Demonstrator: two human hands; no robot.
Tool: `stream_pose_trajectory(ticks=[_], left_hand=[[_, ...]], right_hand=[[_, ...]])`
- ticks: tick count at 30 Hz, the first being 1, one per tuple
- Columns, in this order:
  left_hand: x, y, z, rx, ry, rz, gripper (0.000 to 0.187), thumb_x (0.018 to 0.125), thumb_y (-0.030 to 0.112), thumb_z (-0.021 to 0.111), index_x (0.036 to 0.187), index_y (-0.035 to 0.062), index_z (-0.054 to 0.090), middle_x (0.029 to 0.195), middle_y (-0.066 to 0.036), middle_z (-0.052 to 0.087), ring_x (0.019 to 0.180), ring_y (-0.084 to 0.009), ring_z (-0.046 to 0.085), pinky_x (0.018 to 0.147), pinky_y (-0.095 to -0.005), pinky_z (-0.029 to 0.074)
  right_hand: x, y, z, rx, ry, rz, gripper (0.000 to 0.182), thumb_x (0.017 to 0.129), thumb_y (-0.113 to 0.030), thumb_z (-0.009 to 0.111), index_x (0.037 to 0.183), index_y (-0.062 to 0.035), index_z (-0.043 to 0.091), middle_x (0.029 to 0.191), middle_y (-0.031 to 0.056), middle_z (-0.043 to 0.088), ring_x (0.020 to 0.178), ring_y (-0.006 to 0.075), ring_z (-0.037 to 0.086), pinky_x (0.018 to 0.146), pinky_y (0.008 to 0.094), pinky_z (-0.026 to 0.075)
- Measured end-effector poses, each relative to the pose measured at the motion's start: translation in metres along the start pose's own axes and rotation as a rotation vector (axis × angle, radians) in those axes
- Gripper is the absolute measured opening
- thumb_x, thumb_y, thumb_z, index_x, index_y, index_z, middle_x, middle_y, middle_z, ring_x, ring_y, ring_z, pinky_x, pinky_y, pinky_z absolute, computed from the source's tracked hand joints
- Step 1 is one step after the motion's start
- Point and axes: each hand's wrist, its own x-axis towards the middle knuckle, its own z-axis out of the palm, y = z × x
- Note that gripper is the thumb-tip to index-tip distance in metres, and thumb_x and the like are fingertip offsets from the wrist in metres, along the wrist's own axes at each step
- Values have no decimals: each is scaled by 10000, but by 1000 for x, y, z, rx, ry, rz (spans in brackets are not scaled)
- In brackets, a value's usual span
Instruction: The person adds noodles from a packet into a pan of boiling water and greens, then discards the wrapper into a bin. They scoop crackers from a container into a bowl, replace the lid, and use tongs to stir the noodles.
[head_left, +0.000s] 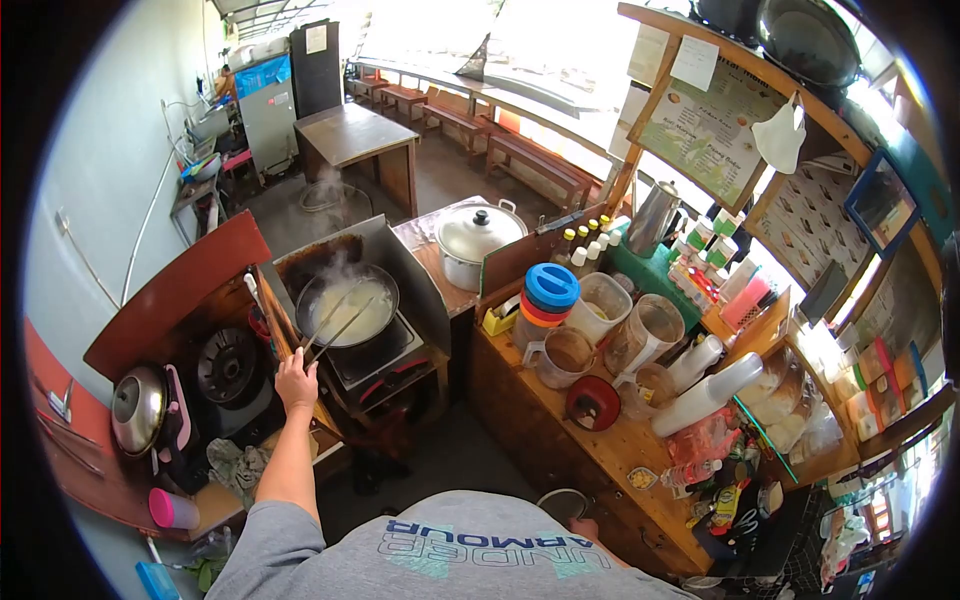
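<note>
My left hand (pixel 297 380) is closed around the near end of long metal tongs (pixel 345 318). The tongs' far tips reach into a steaming wok (pixel 374 322) of pale, cloudy liquid on a stove (pixel 378 362). Low at my right side, only part of my right hand (pixel 584 527) shows, beside a round metal item (pixel 563 503) at the bottom of the view. Its fingers are too hidden to make out.
Metal panels (pixel 420 270) flank the stove. A lidded pot (pixel 481 240) stands behind it to the right. The wooden counter (pixel 520 400) on the right holds jugs, cups and a red bowl (pixel 593 403). Pans and a red board (pixel 180 290) are at the left.
</note>
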Motion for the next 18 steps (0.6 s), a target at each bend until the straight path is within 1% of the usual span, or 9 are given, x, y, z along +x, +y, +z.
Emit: stream_pose_trajectory(ticks=[1,3,4,6,7,9,13,15,18], left_hand=[[0,0,0,-2,1,3,474,821,296,741,1243,113,623,1045,-71,664,985,-286,621,806,-423,501],[0,1,-1,19,-32,8,487,818,297,743,1251,112,618,1052,-68,663,995,-280,618,803,-419,495],[0,1,-1,18,-34,9,487,818,297,743,1251,112,618,1052,-68,663,995,-280,618,803,-419,495],[1,2,-2,25,-63,-2,512,805,272,761,1264,101,614,1086,-78,668,1017,-284,619,832,-419,496],[1,3,-2,24,-64,-2,512,805,272,761,1264,101,614,1086,-78,668,1017,-284,619,832,-419,496],[1,3,-2,25,-58,-3,524,803,273,763,1273,101,607,1088,-82,669,1019,-285,616,837,-418,493],[1,1,1,29,-68,4,526,806,274,762,1276,100,604,1097,-85,669,1024,-286,615,838,-417,494],[1,1,0,42,-62,6,526,806,274,762,1276,98,602,1100,-87,669,1022,-288,617,838,-418,494],[0,1,1,41,-56,15,530,806,275,762,1278,96,598,1098,-86,668,1020,-289,617,835,-418,494]], right_hand=[[4,5,3,3,2,2,463,850,-433,597,838,4,747,888,232,713,911,415,683,830,483,521],[7,12,8,-117,49,-28,447,859,-426,602,844,-5,751,884,221,718,896,398,689,819,471,526],[5,13,7,-116,50,-25,447,859,-426,602,844,-5,751,884,221,718,896,398,689,819,471,526],[-4,14,2,-25,22,-14,413,859,-398,607,852,-12,754,876,210,722,879,377,698,809,462,529],[-8,12,0,-26,22,-13,413,859,-398,607,852,-12,754,876,210,722,879,377,698,809,462,529],[-13,10,-2,-11,14,60,396,857,-378,607,856,-11,754,861,197,727,868,366,703,808,453,532],[-11,20,0,-33,4,42,384,852,-364,603,849,-12,756,858,187,731,862,360,705,805,444,536],[-10,25,1,35,-15,12,382,847,-358,598,846,-9,754,852,180,733,857,361,705,799,442,538],[-11,24,0,19,-17,19,371,839,-350,599,837,-13,755,847,184,729,853,362,704,796,447,537]])
